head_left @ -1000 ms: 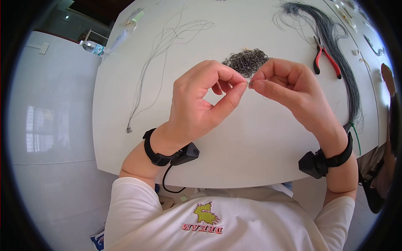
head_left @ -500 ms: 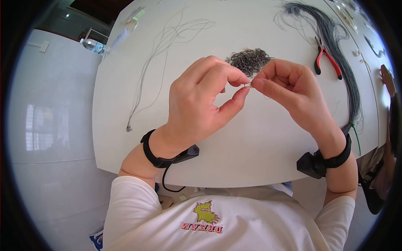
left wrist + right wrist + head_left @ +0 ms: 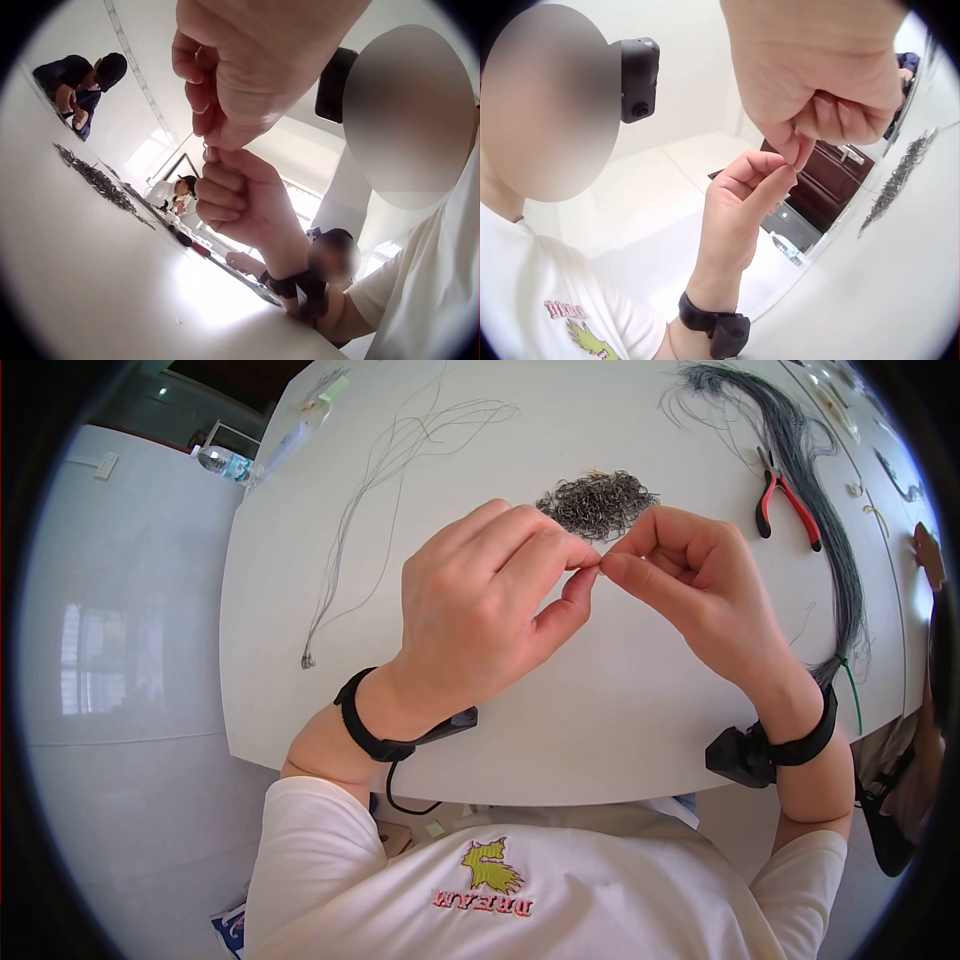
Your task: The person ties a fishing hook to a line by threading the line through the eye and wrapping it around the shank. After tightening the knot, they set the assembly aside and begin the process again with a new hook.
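Over the table my left hand and right hand meet tip to tip. Both pinch at a tiny metal fish hook, mostly hidden by the thumbs and index fingers. In the right wrist view the fingertips of both hands press together around it. Just beyond them lies a tangled pile of dark fish hooks. To the left of my left hand, a loose bundle of thin lines spreads over the table, gathered at a small clump of hooks.
Red-handled pliers lie at the right, beside a long hank of dark line bound with a green tie. A water bottle is at the table's far left edge. Other people sit around the white table.
The left fingertips, slightly parted half a second ago with a small metal loop showing, have closed up against the right fingertips and cover it. The right hand has barely moved.
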`<act>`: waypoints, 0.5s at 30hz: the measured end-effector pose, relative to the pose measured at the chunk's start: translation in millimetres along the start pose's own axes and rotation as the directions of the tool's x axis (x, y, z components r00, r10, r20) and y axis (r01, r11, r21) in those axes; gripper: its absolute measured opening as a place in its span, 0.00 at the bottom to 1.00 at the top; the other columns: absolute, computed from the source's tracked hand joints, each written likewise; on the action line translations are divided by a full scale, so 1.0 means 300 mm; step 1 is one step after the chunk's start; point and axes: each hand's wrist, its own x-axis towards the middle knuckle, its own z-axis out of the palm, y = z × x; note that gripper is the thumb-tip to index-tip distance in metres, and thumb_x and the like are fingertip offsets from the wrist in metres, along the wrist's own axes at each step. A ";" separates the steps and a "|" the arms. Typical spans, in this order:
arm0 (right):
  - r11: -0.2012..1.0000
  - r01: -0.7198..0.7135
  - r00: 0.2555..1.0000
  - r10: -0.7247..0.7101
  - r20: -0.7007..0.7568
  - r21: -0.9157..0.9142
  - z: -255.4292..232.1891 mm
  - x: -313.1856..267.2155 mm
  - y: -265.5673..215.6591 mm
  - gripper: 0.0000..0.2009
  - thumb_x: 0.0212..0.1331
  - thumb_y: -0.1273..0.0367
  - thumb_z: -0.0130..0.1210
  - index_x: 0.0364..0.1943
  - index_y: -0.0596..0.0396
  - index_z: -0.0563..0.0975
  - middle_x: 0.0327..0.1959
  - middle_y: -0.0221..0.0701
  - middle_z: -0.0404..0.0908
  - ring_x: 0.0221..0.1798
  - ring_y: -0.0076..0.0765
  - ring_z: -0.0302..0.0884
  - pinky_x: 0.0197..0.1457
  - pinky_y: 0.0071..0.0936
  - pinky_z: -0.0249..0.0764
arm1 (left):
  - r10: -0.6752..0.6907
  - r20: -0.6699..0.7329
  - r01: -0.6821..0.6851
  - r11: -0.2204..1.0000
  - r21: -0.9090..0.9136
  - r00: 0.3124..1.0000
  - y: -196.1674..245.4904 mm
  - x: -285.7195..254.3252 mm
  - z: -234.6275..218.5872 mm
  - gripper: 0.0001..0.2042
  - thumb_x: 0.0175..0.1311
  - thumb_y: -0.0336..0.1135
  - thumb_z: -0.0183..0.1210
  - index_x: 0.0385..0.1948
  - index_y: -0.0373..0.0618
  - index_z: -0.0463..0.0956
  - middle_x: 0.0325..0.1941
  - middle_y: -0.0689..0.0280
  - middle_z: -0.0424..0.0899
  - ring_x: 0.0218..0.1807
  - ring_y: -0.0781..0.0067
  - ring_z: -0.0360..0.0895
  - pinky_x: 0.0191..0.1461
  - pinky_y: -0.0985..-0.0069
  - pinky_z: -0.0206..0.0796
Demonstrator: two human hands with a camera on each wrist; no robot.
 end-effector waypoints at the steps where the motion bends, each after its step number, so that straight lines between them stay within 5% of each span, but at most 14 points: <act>1: 1.000 0.006 1.000 -0.006 -0.005 -0.004 0.001 0.000 0.001 0.09 0.59 0.69 0.59 0.28 0.62 0.78 0.11 0.16 0.59 0.18 0.12 0.50 0.21 0.21 0.47 | 0.006 -0.001 -0.006 1.000 0.001 1.000 -0.002 -0.001 0.001 0.09 0.45 0.20 0.67 0.27 0.45 0.79 0.27 0.69 0.81 0.24 0.74 0.73 0.24 0.80 0.65; 6: 1.000 -0.004 1.000 0.004 -0.001 -0.013 -0.001 0.001 -0.002 0.09 0.58 0.69 0.59 0.28 0.62 0.78 0.11 0.17 0.59 0.18 0.12 0.50 0.21 0.21 0.48 | -0.002 0.005 0.002 1.000 -0.017 1.000 -0.004 -0.002 0.002 0.09 0.45 0.20 0.67 0.27 0.45 0.79 0.26 0.69 0.81 0.24 0.74 0.72 0.24 0.80 0.64; 15: 0.989 -0.069 0.997 0.065 0.033 0.129 -0.016 0.015 0.003 0.09 0.59 0.67 0.59 0.30 0.62 0.80 0.16 0.16 0.67 0.20 0.11 0.56 0.23 0.18 0.51 | -0.226 0.155 0.256 0.942 -0.216 0.962 0.005 0.007 -0.021 0.03 0.55 0.23 0.62 0.29 0.44 0.80 0.26 0.72 0.81 0.25 0.83 0.71 0.26 0.85 0.59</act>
